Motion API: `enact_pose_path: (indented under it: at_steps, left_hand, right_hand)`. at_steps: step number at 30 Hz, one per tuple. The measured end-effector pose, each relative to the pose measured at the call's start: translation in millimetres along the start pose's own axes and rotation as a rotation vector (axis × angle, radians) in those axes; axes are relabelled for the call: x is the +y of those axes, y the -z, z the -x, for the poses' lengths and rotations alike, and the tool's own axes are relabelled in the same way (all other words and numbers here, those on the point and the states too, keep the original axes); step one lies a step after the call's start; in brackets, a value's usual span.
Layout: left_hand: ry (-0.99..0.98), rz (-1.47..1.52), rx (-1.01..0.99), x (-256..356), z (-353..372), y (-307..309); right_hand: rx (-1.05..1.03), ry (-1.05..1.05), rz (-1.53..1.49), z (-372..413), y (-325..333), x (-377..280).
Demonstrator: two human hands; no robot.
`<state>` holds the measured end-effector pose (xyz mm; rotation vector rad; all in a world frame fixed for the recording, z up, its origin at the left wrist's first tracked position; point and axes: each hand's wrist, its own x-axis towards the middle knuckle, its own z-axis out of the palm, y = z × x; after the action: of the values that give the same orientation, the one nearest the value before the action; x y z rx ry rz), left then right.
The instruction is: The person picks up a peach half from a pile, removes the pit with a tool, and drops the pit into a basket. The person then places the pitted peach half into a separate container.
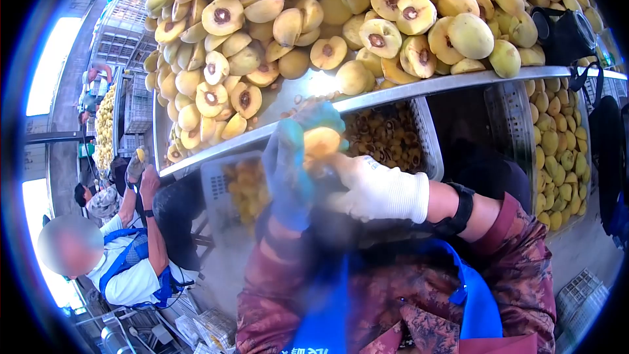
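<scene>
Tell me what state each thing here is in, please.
Left hand: gloved, closed around fruit piece.
Fruit piece: held, blurred.
Right hand: gloved, at the fruit piece, grip unclear.
Fruit heap: piled up, many pieces cut open.
Metal table: mostly covered, bare patch near its front edge.
Rightmost crate: filled with yellow fruit.

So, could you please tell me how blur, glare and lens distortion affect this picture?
Head view: motion blur smears the left hand and the fruit between the hands; the right hand looks sharper at its cuff; glare whitens part of the metal table; the bright opening at left is washed out; the lens bows the table's edge, with black corners.
</scene>
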<state>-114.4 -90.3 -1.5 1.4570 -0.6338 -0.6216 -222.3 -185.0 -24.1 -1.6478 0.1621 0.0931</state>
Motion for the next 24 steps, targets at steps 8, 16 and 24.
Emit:
enact_pose_path:
  at_steps: [8,16,24]
  left_hand:
    - [0.058,0.205,-0.099,-3.4,6.6,1.4]
    - [0.104,-0.102,-0.142,-27.1,10.8,15.2]
    - [0.238,0.585,0.057,-4.8,-5.7,-1.5]
  right_hand:
    - [-0.430,-0.199,-0.995,16.9,4.8,-11.3]
    - [-0.461,-0.206,-0.887,24.2,2.6,-8.4]
    - [-0.251,0.176,0.329,19.6,-5.7,8.1]
